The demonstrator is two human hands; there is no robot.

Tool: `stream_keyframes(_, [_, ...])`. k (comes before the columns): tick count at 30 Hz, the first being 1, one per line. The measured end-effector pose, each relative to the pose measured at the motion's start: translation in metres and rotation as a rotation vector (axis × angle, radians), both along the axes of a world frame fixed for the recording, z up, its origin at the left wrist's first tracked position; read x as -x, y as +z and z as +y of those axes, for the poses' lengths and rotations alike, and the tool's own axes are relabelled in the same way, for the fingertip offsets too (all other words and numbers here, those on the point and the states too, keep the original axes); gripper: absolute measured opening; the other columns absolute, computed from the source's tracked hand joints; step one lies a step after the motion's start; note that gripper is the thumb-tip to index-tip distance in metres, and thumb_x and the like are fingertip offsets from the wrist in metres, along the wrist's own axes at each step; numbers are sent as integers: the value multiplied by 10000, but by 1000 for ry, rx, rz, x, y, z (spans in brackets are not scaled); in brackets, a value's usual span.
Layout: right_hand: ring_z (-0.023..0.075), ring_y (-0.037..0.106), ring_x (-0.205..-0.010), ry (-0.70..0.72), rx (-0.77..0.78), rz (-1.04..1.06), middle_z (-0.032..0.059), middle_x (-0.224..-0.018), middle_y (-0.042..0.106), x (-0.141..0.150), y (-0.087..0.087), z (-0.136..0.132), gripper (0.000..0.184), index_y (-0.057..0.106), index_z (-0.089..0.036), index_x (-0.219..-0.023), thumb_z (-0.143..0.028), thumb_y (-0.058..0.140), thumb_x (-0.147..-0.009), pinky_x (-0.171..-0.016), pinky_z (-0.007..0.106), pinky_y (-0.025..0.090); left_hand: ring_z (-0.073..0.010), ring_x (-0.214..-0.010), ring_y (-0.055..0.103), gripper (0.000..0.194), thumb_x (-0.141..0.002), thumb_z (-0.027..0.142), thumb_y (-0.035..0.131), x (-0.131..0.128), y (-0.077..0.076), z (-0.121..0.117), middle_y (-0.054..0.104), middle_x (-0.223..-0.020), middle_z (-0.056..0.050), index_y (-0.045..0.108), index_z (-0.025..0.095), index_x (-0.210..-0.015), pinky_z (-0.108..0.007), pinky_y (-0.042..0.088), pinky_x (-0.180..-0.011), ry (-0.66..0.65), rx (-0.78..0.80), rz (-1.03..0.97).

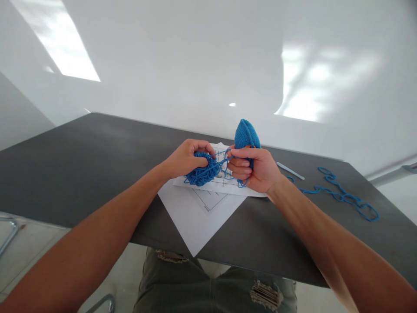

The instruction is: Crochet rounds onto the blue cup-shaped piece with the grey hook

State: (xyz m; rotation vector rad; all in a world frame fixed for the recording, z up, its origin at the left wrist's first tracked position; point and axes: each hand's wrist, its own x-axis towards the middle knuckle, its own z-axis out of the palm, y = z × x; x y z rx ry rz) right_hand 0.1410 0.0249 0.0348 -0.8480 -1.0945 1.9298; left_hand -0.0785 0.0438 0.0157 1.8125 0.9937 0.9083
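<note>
Bare forearms [107, 230] angle inward over a dark grey tabletop [81, 169] and white sheets [195, 217] whose small print cannot be read. At centre, the left hand [185, 156] pinches a tangled blue yarn bundle [201, 176] between thumb and fingers; right of it, the right hand [257, 167] clamps curled fingers on a pointed, close-stitched blue piece [246, 132], strands stretching between.

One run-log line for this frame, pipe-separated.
left hand: holding tangled blue yarn bundle | right hand: gripping blue crocheted piece | crochet hook, loose yarn: on table | printed sheets: beneath hands
</note>
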Motion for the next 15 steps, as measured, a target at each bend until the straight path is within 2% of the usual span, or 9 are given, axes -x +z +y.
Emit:
stream_keyframes(5, [38,155,-463,61,4,21,-101,-515,257,-11,4,0,185,683,-131,-759,-250,822,-724,-401,171,147,-133,-553,491,194,-621,198,578,6,1,3,601,-612,21,725,183,-746,-267,387,-523,-69,43,263])
stream_keyframes(8, [34,161,-456,73,14,41,-101,-504,276,-14,4,-1,162,702,-121,-771,-222,820,-725,-399,165,161,-156,-634,555,202,-640,192,616,11,3,4,653,-687,2,745,174,-795,-277,438,-586,-123,48,289])
stream_keyframes(10, [30,172,-449,78,14,41,-100,-500,287,-13,3,-2,164,705,-116,-777,-219,823,-726,-400,163,161,-189,-790,640,243,-686,219,682,13,4,5,739,-854,-37,782,164,-900,-296,502,-705,-171,29,139])
stream_keyframes(12, [28,186,-444,81,10,31,-99,-500,295,-10,1,-3,178,703,-113,-789,-227,826,-731,-403,162,157,-216,-936,684,289,-750,282,736,11,5,4,780,-1009,-74,797,163,-1006,-320,535,-822,-207,15,-109])
stream_keyframes(15, [27,201,-441,78,14,15,-100,-504,301,-3,-2,-4,202,688,-117,-809,-231,834,-729,-406,162,146,-218,-990,712,336,-793,306,805,1,3,0,791,-1059,-93,784,174,-1101,-329,557,-872,-227,21,-375])
